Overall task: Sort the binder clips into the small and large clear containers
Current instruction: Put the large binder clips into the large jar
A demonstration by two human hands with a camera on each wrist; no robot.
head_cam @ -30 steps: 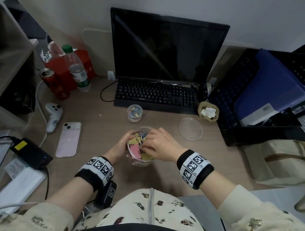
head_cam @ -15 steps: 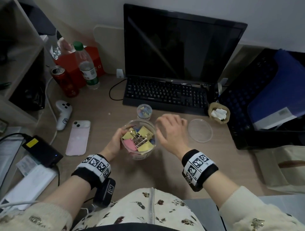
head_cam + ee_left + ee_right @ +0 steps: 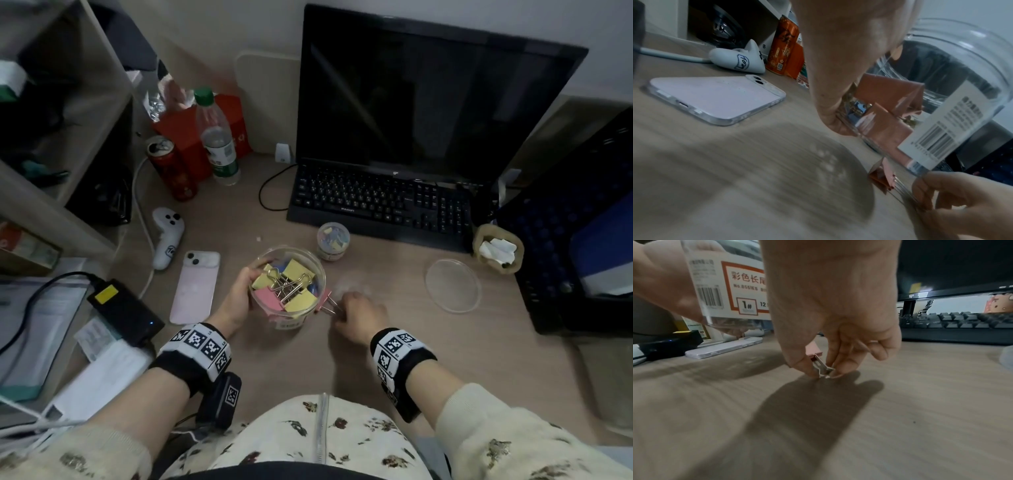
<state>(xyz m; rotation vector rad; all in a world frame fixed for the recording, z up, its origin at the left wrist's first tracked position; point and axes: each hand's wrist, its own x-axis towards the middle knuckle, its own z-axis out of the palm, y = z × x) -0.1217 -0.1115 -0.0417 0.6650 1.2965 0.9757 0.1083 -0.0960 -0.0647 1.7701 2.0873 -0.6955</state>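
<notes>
My left hand grips the large clear container, lifted and tilted off the desk. It holds several large yellow, pink and blue binder clips. My right hand pinches the wire handles of a pink binder clip just right of the container, low over the desk. The small clear container with small clips stands in front of the keyboard.
A clear round lid lies on the desk to the right. A pink phone, a white controller, a black charger, a red can and a bottle stand at the left. Keyboard and monitor at the back; black crate at right.
My right hand left the container's mouth, swung out to the right, then came down beside it and now pinches a pink clip. My left hand lifted the container slightly.
</notes>
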